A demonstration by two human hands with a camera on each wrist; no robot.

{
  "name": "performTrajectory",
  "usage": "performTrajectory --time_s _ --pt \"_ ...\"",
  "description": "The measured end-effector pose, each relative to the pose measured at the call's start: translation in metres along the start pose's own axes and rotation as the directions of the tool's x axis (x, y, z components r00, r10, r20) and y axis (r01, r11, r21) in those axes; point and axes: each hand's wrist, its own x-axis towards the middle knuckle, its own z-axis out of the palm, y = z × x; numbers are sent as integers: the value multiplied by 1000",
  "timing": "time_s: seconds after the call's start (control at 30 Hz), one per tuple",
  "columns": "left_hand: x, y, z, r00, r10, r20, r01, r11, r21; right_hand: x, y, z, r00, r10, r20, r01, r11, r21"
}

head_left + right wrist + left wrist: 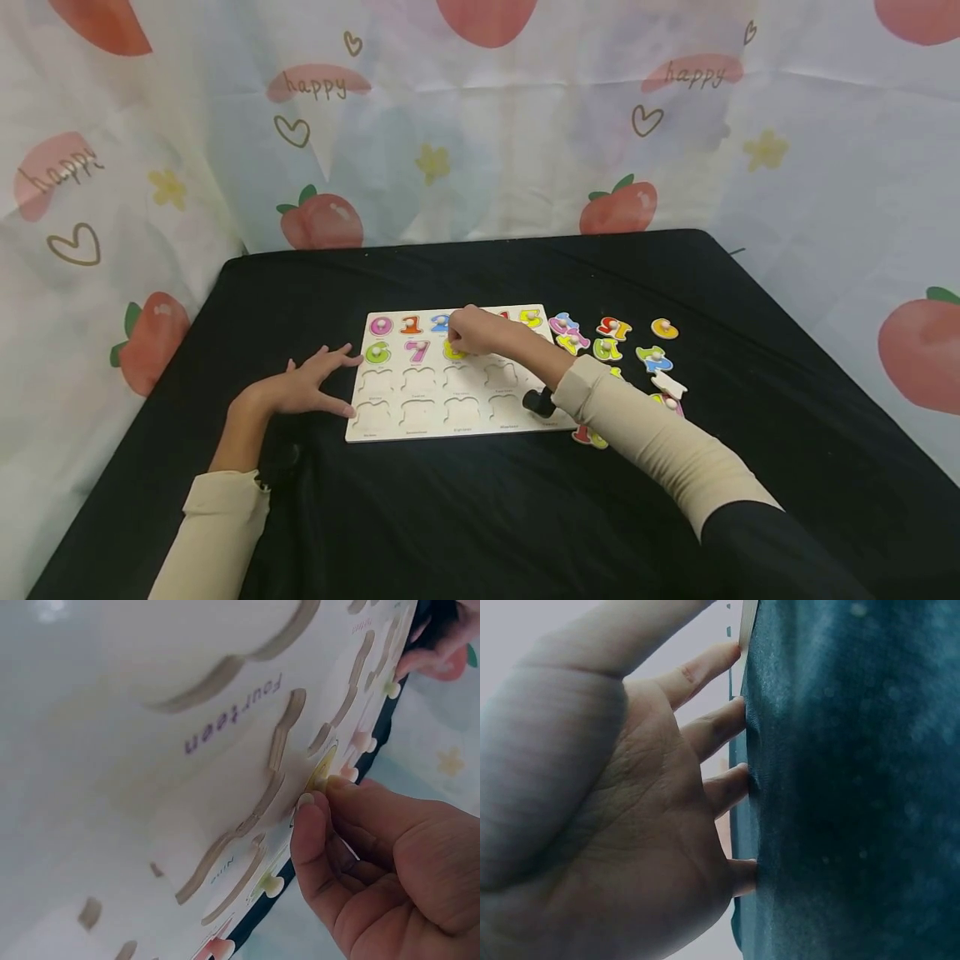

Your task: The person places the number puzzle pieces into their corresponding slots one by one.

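A white wooden number puzzle board (394, 398) lies on the black cloth, with coloured knobbed numbers in its two far rows and bare recesses in its near rows. My right hand (471, 330) pinches the knob of a yellow number piece (322, 769) between thumb and forefinger. This piece, apparently an 8, sits at its place in the second row, right of the pink 7 (416, 351); the hand partly covers it. My left hand (311, 383) spreads its fingers at the board's left edge, thumb and forefinger right at the rim. In the left wrist view its palm (652, 817) shows, holding nothing.
Several loose number pieces lie right of the board, among them a red and yellow one (613, 328), an orange one (664, 328) and a face-down white one (669, 385). The right forearm (637, 417) crosses the board's right side. A printed curtain (480, 167) hangs behind the table.
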Motion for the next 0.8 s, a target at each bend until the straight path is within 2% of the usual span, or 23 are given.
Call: performTrajectory --time_s 0.3,0.53,0.67,0.8 --pt "1 1 0 1000 7 9 -7 1000 -2 -1 -1 0 999 49 1 -49 999 22" --pt "1 1 2 1000 12 2 -12 1000 2 -6 1 -2 999 38 0 -38 999 5" --pt "2 1 2 1000 9 -1 -9 1000 14 -16 9 -6 999 22 -29 -22 1000 -14" --pt "0 0 1 1000 7 -6 -7 1000 13 -29 24 -12 997 54 -53 -53 998 19"
